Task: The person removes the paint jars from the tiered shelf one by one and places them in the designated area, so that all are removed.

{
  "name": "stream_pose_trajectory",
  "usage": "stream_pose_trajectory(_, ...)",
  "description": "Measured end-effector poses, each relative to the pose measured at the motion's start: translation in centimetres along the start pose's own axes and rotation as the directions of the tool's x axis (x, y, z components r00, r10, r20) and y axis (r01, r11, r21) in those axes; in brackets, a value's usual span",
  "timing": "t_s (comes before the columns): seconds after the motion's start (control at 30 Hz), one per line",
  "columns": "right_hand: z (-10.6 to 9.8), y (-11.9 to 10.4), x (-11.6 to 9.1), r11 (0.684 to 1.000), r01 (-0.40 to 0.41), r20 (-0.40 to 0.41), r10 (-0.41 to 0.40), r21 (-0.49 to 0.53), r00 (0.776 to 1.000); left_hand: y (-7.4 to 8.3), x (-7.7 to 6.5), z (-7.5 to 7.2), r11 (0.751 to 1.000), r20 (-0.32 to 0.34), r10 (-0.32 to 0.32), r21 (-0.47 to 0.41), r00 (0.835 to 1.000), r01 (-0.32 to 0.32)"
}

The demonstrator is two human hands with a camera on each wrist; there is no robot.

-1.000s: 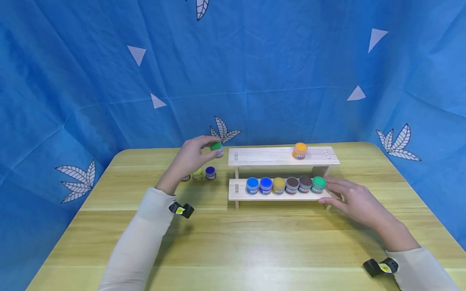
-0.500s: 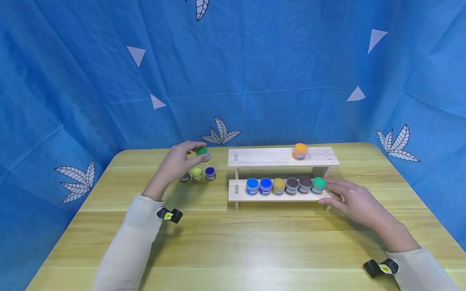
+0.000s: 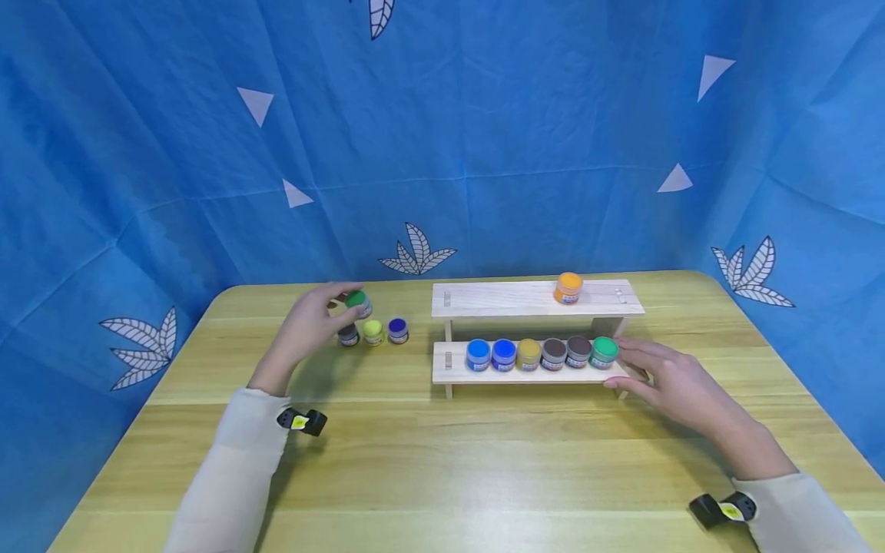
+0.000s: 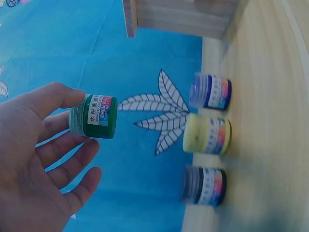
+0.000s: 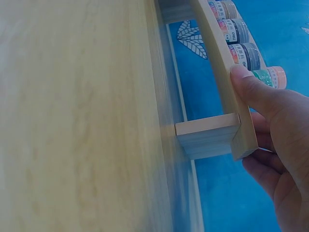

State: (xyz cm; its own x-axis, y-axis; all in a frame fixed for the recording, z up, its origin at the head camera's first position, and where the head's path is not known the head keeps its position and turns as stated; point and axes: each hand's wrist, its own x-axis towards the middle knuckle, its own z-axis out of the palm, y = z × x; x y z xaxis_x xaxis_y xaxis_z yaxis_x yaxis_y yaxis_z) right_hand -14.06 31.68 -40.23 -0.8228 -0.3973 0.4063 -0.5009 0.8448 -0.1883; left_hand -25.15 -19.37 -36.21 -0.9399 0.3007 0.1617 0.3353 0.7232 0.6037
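Note:
My left hand (image 3: 309,322) pinches a green-lidded gouache paint jar (image 4: 102,116) between thumb and fingers, held above the table at the back left. Close by, three paint jars stand in a row: a black one (image 4: 205,185), a yellow one (image 4: 207,134) and a purple-blue one (image 4: 212,91). At the other side, my right hand (image 3: 674,384) grips the right end of the lower board of a two-step wooden rack (image 3: 484,301), thumb on the front edge in the right wrist view. Beside its fingers sits another green jar (image 3: 604,352).
Several more jars line the lower board, including a light blue one (image 3: 478,355), an ochre one (image 3: 528,355) and a brown one (image 3: 554,354). One orange jar (image 3: 569,288) stands on the upper board. A blue cloth (image 3: 442,138) hangs behind the wooden table (image 3: 442,468).
My left hand has moved left and slightly nearer with the green jar, away from the rack toward the row of three jars. The right hand stays at the rack's end.

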Motion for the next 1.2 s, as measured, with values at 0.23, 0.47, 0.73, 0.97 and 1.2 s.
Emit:
stream_pose_trajectory(0.23, 0.0, 0.0, 0.0, 1.000, 0.010, -0.013, -0.010, 0.000, 1.000, -2.0, -0.4, -0.2, 1.000, -0.027, -0.018, -0.004, 0.999, 0.018)
stream_pose_trajectory(0.47, 0.0, -0.1, -0.1, 1.000, -0.011, 0.011, 0.011, 0.002, 1.000, -4.0, -0.9, -0.7, 0.999, -0.025, -0.033, -0.015, 0.999, 0.033)
stream_pose_trajectory(0.73, -0.1, -0.3, -0.2, 0.999, -0.041, 0.032, 0.040, 0.008, 0.999, -5.8, -1.3, -1.3, 0.998, -0.009, -0.046, -0.038, 0.999, 0.046)
stream_pose_trajectory(0.97, 0.0, -0.2, -0.3, 0.999, -0.041, 0.038, 0.041, 0.010, 0.998, -6.9, -1.7, -1.6, 0.996, 0.020, -0.071, -0.046, 0.997, 0.071)
stream_pose_trajectory(1.2, 0.0, 0.0, -0.2, 1.000, -0.020, 0.025, 0.020, 0.005, 0.999, -8.4, -1.9, -1.4, 0.996, 0.049, -0.082, -0.030, 0.995, 0.084)
